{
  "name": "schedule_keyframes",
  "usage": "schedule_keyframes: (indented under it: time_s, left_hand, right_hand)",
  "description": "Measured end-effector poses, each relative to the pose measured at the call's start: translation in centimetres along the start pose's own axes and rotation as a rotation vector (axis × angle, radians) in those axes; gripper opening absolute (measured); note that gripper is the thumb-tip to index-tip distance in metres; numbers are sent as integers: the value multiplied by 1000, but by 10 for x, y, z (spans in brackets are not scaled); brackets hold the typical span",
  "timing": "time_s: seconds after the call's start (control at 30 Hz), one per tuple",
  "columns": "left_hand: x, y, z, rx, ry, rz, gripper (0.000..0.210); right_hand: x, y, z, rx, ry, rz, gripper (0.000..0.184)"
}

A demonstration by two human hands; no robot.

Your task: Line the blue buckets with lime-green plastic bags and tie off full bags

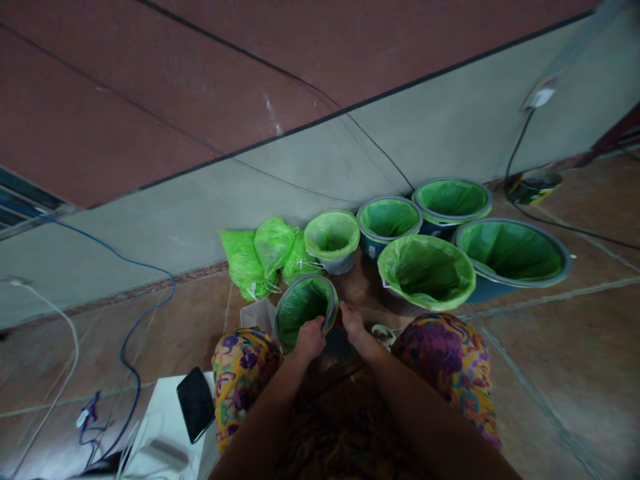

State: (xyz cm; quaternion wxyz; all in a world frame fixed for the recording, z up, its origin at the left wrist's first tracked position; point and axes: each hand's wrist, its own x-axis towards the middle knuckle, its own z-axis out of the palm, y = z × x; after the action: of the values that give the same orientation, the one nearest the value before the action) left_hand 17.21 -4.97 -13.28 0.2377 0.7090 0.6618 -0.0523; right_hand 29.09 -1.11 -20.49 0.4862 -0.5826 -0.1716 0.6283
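Observation:
A small trash bin (331,283) with a grey rim tilts to the left in front of my knees. Its green liner bag (303,308) covers the inside. My left hand (311,339) grips the near right part of the rim, fingers curled over it. Close to the right side of the same bin is my right hand (352,320), its fingers stretched forward; whether they touch the bin is hard to make out. Beyond it stand a pale bin with a green liner (332,236) and a larger lined bin (425,272).
Tied green bags (245,261) lean by the wall. Lined dark bins (390,219) stand to the right. A clear plastic container (258,313) is beside my left knee. A phone (195,405) rests on a white box (160,407); a blue cable (131,347) crosses the floor.

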Motion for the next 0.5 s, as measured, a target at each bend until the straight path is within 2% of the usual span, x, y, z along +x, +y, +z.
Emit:
schedule_keyframes:
  time_s: [0.2,0.33,0.43,0.5]
  left_hand:
    - [-27,-18,5,19,-112,50,31]
    - [-36,-27,-4,-9,-145,33,32]
    - [-25,-17,-16,-162,-78,-22,37]
    - [-8,-3,-22,-229,17,-106,39]
  right_hand:
    - [7,-5,-5,-63,23,-29,23]
    - [2,1,-2,-245,7,-21,18]
    - [-2,2,-1,-455,-25,-67,18]
    - [-3,0,-3,-621,-42,-124,19]
